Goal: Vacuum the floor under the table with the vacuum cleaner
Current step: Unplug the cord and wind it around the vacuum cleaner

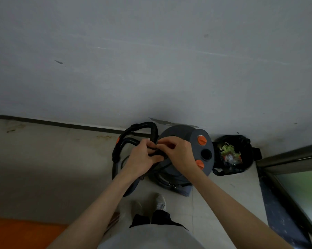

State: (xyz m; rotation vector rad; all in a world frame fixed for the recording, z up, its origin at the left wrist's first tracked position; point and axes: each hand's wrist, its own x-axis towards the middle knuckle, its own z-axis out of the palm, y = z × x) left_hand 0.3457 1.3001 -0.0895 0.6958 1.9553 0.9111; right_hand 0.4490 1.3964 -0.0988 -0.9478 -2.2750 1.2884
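The vacuum cleaner (185, 155), a grey drum with two orange knobs (202, 140), is stood on the pale floor (62, 159) right against the grey wall (151, 60). Its black hose (144, 128) is looped beside it on the left, and a thin black cord (156, 155) is bunched on top of the drum. The cord is pinched by the left hand (142, 159), with the fingers curled round it, and it is also pinched by the right hand (176, 151), close beside the left one. It looks as if the cord is being undone, so the cleaning is judged not yet begun. No table can be seen. The cord could be pulled into a knot if it is tugged too hard. The drum could be tipped over by a strong pull, because it looks tall and narrow. A black bin (234, 153) full of scraps is stood just beside the drum on the right, and it could be knocked and spilled if the drum is swung that way. A loose loop could be stepped on by the white shoe (160, 202) close below.
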